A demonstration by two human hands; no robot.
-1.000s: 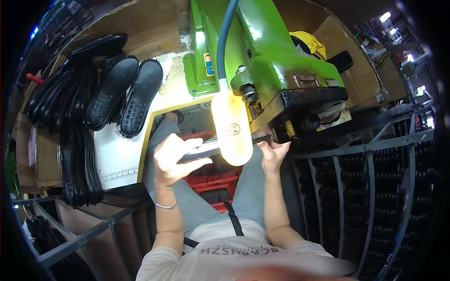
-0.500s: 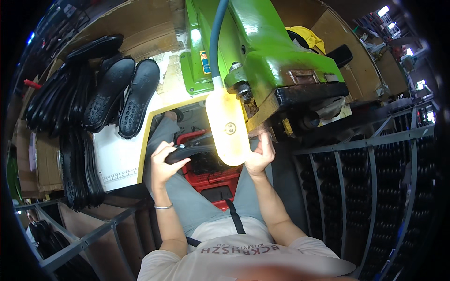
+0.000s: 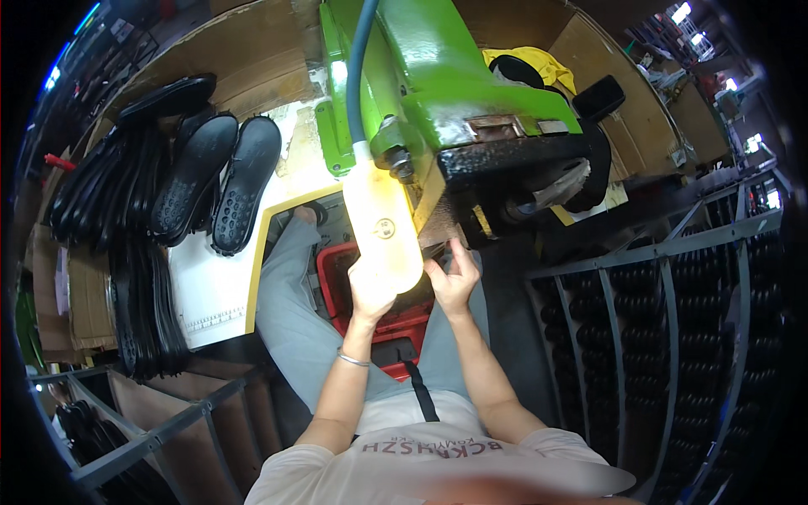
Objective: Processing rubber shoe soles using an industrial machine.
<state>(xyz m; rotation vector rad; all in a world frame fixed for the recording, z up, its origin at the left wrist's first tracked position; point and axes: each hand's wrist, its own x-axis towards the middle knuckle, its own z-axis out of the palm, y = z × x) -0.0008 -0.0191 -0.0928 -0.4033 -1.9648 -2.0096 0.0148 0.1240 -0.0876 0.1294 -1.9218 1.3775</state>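
My left hand (image 3: 369, 290) is behind the glowing yellow-white lamp (image 3: 383, 227), which hides its fingers and whatever they hold. A bracelet circles that wrist. My right hand (image 3: 455, 279) is closed just right of the lamp, thumb and index finger bent toward each other under the head of the green machine (image 3: 488, 101). What lies between those fingers is too dark and covered to make out. The black shoe sole seen earlier in my left hand no longer shows. Two black soles (image 3: 246, 185) lie on the white tabletop (image 3: 202, 290) to the left.
Stacks of black soles (image 3: 101, 185) cover the table's left side, by cardboard (image 3: 244, 63). A red crate (image 3: 396, 337) sits between my legs. A metal rack (image 3: 665, 269) with rows of dark items stands right; another rack (image 3: 160, 433) is lower left. A yellow cloth (image 3: 547, 67) lies behind the machine.
My left hand has moved right, from beside the lamp to behind it, and the sole it held has gone out of sight. My right hand has shifted slightly left. The whole view has shifted a little.
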